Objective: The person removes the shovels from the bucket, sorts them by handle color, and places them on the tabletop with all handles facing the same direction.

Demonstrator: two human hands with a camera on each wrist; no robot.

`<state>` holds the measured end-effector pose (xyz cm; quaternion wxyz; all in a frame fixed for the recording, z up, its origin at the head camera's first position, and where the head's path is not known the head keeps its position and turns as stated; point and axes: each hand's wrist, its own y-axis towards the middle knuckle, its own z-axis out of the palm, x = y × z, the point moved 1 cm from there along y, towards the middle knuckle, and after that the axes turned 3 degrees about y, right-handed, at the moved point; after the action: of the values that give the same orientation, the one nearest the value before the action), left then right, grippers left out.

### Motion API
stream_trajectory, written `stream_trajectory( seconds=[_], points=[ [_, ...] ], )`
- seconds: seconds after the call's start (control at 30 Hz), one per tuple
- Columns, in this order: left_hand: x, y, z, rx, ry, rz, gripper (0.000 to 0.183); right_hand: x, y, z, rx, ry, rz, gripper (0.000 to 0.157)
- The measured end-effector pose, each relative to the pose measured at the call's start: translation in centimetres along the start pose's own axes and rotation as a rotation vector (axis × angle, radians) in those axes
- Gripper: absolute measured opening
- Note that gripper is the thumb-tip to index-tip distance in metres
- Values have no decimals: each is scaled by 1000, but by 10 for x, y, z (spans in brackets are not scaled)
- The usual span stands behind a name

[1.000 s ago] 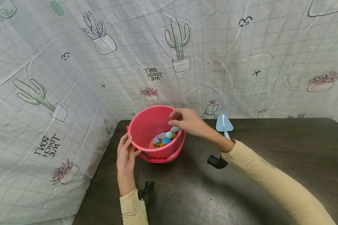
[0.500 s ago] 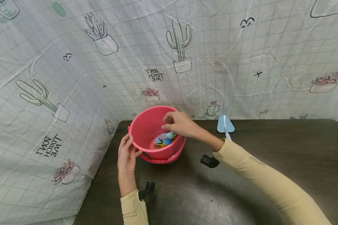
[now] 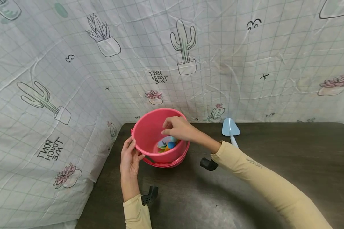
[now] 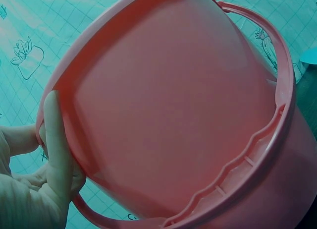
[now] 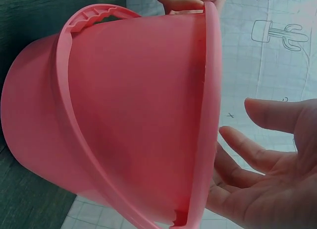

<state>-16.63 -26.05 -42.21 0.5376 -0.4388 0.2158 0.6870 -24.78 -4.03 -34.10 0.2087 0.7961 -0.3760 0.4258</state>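
A pink bucket (image 3: 146, 130) with its handle hanging down in front stands tilted on the dark table. My left hand (image 3: 130, 158) grips its left rim, and in the left wrist view the thumb (image 4: 55, 135) lies against the outer wall. Over the right side of the mouth is my right hand (image 3: 178, 127), fingers loosely bent and spread from the thumb, holding nothing. In the right wrist view its fingertips partly pass behind the rim (image 5: 210, 115). Inside the bucket lie several colourful plastic toys, among them a blue ball-shaped piece (image 3: 171, 145); my right hand hides some of them.
A light blue toy shovel (image 3: 230, 128) lies on the table (image 3: 289, 152) right of the bucket, its handle partly behind the right forearm. A white curtain (image 3: 232, 63) with cactus drawings hangs along the table's back and left edges.
My right hand has moved left and slightly down, from the bucket's right rim to over its mouth. The left hand keeps its grip on the rim.
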Motion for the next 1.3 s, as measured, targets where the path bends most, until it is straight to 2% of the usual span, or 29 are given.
stream_trajectory(
  seconds=[0.5,0.73,1.07,1.3],
  points=[
    [2,0,2,-2,-1,-1,27,-8,8,2,12,-26,35,22],
    [3,1,2,-10,14,-2,26,-11,17,-2,15,3,78,25],
    [1,-1,1,-12,22,4,29,-16,34,-3,-44,-23,102,23],
    [2,-1,-2,-18,24,10,26,-16,44,-3,107,-123,158,31]
  ],
)
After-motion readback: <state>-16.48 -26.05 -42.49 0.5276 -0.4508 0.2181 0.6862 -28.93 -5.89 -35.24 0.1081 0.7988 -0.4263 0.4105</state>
